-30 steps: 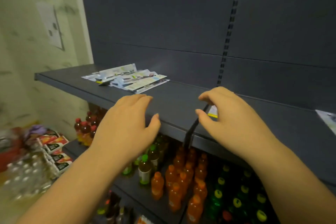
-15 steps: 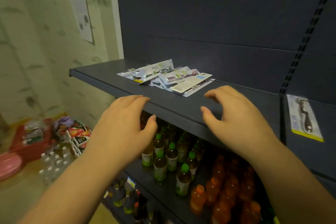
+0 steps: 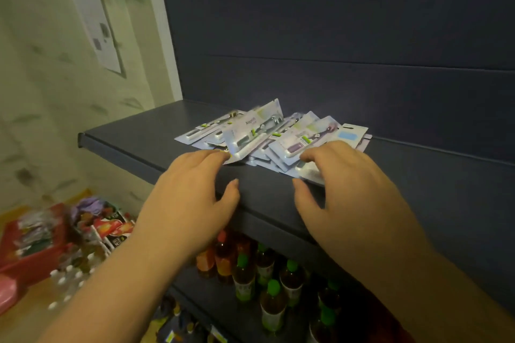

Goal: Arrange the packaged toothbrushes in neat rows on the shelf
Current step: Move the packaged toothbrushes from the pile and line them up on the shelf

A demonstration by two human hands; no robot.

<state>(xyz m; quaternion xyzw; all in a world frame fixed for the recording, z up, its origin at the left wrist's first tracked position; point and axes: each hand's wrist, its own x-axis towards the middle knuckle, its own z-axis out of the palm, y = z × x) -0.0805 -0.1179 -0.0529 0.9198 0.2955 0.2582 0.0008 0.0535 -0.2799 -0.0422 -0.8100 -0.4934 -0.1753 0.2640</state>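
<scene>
My two hands reach to the dark shelf [image 3: 133,138] where the packaged toothbrushes [image 3: 274,136] lie in one loose, overlapping heap near the back wall; I can pick out at least six packs, but the pile hides the true number. My left hand [image 3: 192,198] rests at the shelf's front edge, fingers relaxed and spread, its fingertips just touching the near corner of one tilted pack; this grip holds nothing. My right hand [image 3: 351,192] lies with fingers loosely curved over the near right side of the heap, touching the packs, thumb apart, clamped on nothing. Below, bottles [image 3: 267,287] with green and orange caps crowd the lower shelf; I cannot count them.
</scene>
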